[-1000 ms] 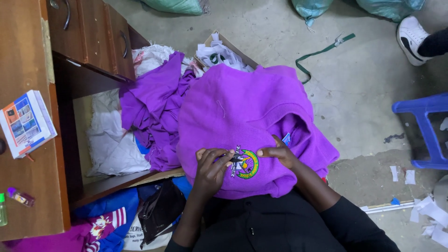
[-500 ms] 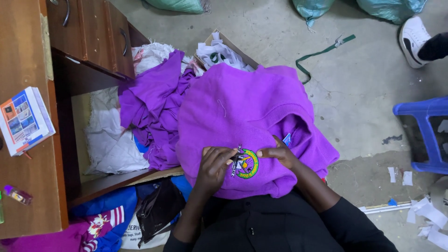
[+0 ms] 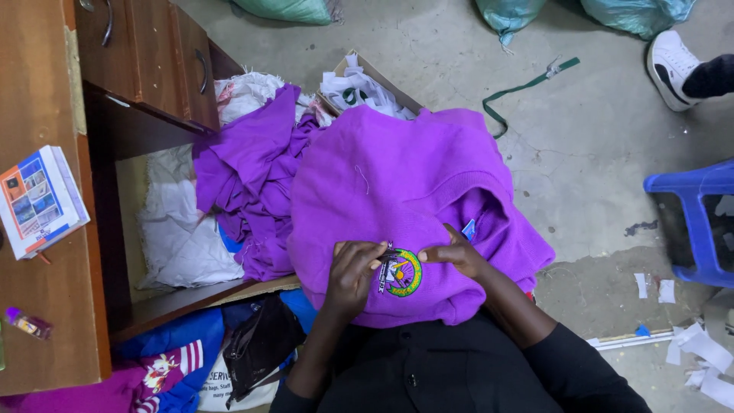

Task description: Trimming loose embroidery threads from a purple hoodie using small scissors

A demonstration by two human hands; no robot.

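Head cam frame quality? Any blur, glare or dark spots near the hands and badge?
Head view: even, soft light with no glare; the purple sweater and round badge are sharp, as are the left hand and right hand. The open desk recess is in deep shadow. Slight wide-angle bend at the edges.

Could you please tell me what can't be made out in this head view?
- Badge: its left edge is hidden under the left hand.
- Any tool in the left hand: too small to tell.
- Stool: cut off by the right edge.
- Shoe wearer: out of frame.
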